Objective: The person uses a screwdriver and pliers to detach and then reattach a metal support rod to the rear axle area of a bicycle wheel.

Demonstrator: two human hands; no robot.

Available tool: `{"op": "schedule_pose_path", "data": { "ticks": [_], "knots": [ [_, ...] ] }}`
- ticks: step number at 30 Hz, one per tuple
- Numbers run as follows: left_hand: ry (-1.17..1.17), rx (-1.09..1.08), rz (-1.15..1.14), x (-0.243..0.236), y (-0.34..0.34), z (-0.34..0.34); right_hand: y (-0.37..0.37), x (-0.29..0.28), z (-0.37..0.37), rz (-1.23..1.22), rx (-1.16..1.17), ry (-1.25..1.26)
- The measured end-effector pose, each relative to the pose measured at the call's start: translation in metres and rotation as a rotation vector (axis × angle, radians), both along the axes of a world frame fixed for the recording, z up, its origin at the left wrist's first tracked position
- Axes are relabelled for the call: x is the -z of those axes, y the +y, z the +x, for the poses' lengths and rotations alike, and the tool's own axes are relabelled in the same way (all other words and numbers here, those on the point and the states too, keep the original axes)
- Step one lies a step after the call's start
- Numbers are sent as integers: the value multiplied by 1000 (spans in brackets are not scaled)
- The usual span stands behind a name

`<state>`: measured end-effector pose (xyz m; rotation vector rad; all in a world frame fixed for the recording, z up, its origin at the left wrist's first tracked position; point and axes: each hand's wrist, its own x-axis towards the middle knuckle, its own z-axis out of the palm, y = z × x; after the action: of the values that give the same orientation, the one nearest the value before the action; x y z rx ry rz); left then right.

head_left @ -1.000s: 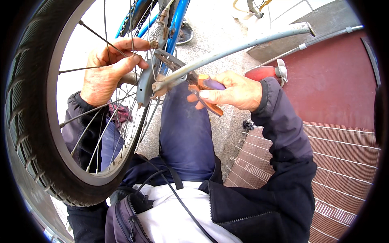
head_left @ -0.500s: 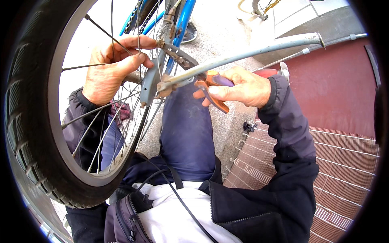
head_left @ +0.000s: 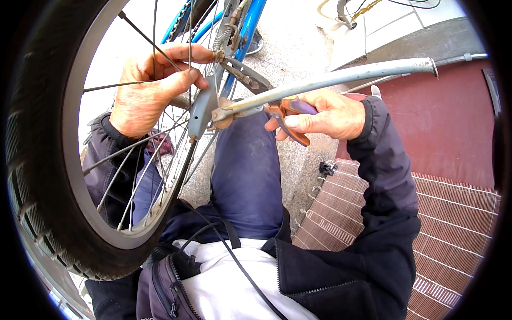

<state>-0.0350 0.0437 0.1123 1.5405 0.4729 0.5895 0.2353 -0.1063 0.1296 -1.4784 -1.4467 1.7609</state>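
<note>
Hands are apart. Left hand [head_left: 146, 96], seen through the wheel [head_left: 37, 176], has a fingertip at a bolt [head_left: 218, 56]. Right hand [head_left: 333, 114] clasps pliers [head_left: 276, 113], passing under the grey tube [head_left: 330, 80], right of the wheel.

From the wearer's head, the fisheye view faces steeply down over the white shirt [head_left: 224, 290] and trouser leg [head_left: 248, 170]. The bicycle wheel [head_left: 45, 176] seems nearest, though the dark left edge makes its distance uncertain; left hand [head_left: 146, 98] and right hand [head_left: 330, 114] sit above centre, either side.
</note>
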Motion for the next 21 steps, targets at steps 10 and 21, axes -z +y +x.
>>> {"op": "schedule_pose_path", "data": {
  "ticks": [10, 21],
  "knots": [
    [-22, -38, 6, 4, -3, 3, 1, -13, -2, -27, 19, -26],
    [-14, -36, -8, 0, -3, 2, 10, -26, 7, -36, -87, -29]
  ]
}}
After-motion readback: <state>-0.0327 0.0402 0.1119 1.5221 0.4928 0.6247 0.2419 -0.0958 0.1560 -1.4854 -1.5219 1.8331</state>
